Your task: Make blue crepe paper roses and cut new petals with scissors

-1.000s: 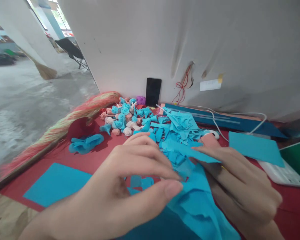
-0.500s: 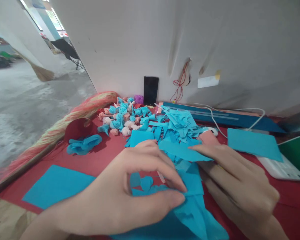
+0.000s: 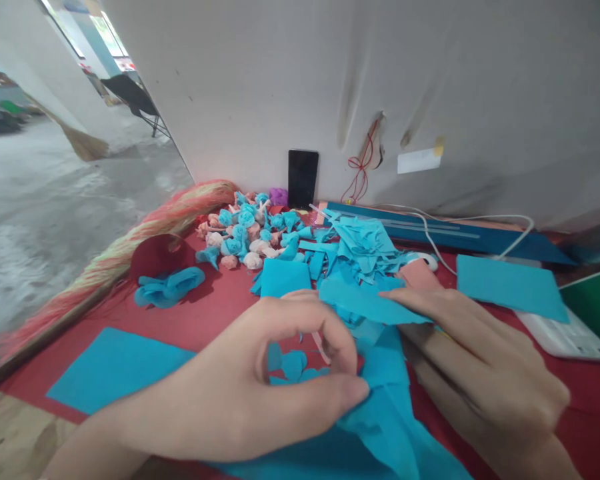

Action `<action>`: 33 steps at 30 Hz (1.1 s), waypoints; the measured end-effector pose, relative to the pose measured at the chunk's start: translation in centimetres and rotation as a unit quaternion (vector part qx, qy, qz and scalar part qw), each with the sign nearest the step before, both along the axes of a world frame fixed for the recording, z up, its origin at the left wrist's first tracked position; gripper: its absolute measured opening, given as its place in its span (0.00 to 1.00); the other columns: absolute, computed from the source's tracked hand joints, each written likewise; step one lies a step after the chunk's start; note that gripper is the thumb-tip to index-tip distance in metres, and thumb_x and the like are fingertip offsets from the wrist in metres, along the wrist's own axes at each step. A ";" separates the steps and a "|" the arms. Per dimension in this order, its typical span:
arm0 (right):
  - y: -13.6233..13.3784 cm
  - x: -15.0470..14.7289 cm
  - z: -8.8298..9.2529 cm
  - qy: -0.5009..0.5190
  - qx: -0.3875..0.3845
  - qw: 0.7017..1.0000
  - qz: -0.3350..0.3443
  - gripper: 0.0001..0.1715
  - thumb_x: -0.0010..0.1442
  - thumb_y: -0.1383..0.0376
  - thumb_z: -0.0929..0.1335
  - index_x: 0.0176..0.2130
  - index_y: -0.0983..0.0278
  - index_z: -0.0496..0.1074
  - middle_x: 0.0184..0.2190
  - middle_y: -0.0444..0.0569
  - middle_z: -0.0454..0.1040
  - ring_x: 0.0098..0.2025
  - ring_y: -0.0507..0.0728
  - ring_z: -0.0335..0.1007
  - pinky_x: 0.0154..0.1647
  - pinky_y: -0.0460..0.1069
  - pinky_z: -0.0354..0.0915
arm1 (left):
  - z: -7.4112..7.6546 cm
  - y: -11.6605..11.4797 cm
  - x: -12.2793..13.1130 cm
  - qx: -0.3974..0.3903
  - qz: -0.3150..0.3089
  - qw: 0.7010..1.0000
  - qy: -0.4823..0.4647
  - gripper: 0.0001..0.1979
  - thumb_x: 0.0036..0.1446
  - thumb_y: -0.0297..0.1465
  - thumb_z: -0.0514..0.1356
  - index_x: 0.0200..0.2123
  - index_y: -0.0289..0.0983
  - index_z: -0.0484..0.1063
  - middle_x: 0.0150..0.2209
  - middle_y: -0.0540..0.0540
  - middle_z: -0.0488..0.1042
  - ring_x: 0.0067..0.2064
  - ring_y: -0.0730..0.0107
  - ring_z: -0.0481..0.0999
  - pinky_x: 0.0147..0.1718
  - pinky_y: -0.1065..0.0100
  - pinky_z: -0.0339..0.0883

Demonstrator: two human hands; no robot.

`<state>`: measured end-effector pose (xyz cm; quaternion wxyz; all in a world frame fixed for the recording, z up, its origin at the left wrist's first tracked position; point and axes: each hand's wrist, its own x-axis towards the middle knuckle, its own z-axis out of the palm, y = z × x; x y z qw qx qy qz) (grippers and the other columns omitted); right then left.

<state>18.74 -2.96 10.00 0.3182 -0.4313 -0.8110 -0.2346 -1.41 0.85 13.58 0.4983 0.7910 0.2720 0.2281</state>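
1. Currently your left hand (image 3: pixel 235 383) curls into a ring over the red tabletop (image 3: pixel 215 320), thumb tip and bent forefinger nearly meeting beside the crumpled blue paper (image 3: pixel 393 417); whether they pinch anything, you cannot tell from this view.
2. Your right hand (image 3: pixel 495 363) has its fingers closed on a cut blue piece (image 3: pixel 363 303), its forefinger lying on top; your thumb is hidden. That piece sticks out towards your left, above the crumpled paper and in front of the scrap pile (image 3: pixel 365 243).
3. Between your left thumb and forefinger you can see small blue cuttings (image 3: pixel 294 365) on the red surface.
4. Just beyond your left fingers lies a blue square (image 3: pixel 285 277); a larger blue sheet (image 3: pixel 115 367) lies left of your wrist.
5. Farther back, blue, pink and white paper roses (image 3: pixel 240 230) are heaped near an upright phone (image 3: pixel 303 177) by the pale panel (image 3: pixel 260 100).
6. To the right, a blue rectangle (image 3: pixel 510 283) partly covers a white keypad-like device (image 3: pixel 567 337).
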 end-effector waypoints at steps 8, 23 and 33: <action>-0.1 0.0 0.0 -0.020 0.009 1.000 0.013 0.19 0.61 0.74 0.58 0.23 0.68 0.70 0.29 0.54 0.77 0.28 0.58 0.73 0.27 0.50 0.69 | -0.2 -0.1 0.1 0.071 0.005 0.997 -0.031 0.04 0.55 0.31 0.58 0.35 0.43 0.71 0.30 0.56 0.73 0.31 0.80 0.70 0.31 0.81 0.65; 0.0 -0.1 0.1 -0.019 -0.002 1.000 0.021 0.19 0.61 0.74 0.57 0.23 0.69 0.69 0.30 0.55 0.76 0.27 0.55 0.71 0.26 0.49 0.67 | -0.4 -0.4 -0.1 0.050 -0.020 0.998 -0.029 0.05 0.56 0.30 0.56 0.32 0.42 0.72 0.26 0.57 0.74 0.29 0.78 0.72 0.33 0.75 0.66; -0.1 -0.3 -0.4 0.011 -0.032 0.999 0.034 0.21 0.62 0.73 0.57 0.24 0.69 0.70 0.31 0.55 0.75 0.30 0.56 0.70 0.28 0.49 0.65 | -0.1 0.0 0.2 0.031 -0.034 0.998 -0.045 0.05 0.54 0.28 0.57 0.35 0.40 0.72 0.30 0.52 0.72 0.35 0.74 0.69 0.35 0.76 0.65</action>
